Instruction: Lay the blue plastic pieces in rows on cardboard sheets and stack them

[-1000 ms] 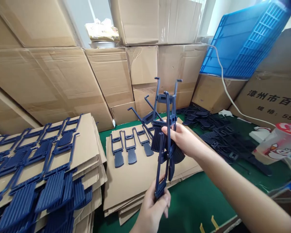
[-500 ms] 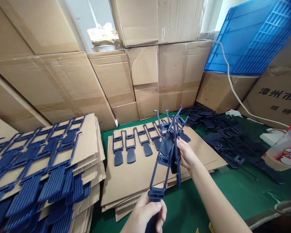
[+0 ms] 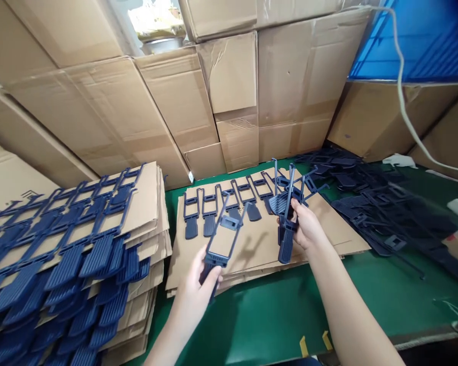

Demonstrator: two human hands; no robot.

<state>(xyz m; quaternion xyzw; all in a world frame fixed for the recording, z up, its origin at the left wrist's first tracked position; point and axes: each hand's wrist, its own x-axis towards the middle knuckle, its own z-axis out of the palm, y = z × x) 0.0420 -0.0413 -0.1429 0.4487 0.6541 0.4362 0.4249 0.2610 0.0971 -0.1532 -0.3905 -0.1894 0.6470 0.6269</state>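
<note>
My left hand (image 3: 202,274) is closed round the ribbed end of one dark blue plastic frame part (image 3: 222,241), whose open frame points up and away over the cardboard. In my right hand (image 3: 305,223) is a bunch of similar frame parts (image 3: 287,239), tangled together, with hooked arms sticking up and ribbed ends hanging down. Below both hands lies a stack of cardboard sheets (image 3: 191,256). On its top sheet a row of the same parts (image 3: 209,208) lies side by side, ribbed ends toward me. The held parts hide some of the row.
At left, a layered stack of cardboard (image 3: 147,203) bears many blue parts with ribbed ends overhanging. A loose heap of parts (image 3: 366,203) lies at right on the green table (image 3: 267,315). Cardboard boxes (image 3: 290,76) wall the back; a blue crate (image 3: 416,46) and white cable (image 3: 402,96) are upper right.
My left hand has moved left with a single frame part, apart from the bunch. My right hand still holds the other parts. The view has tilted down.
</note>
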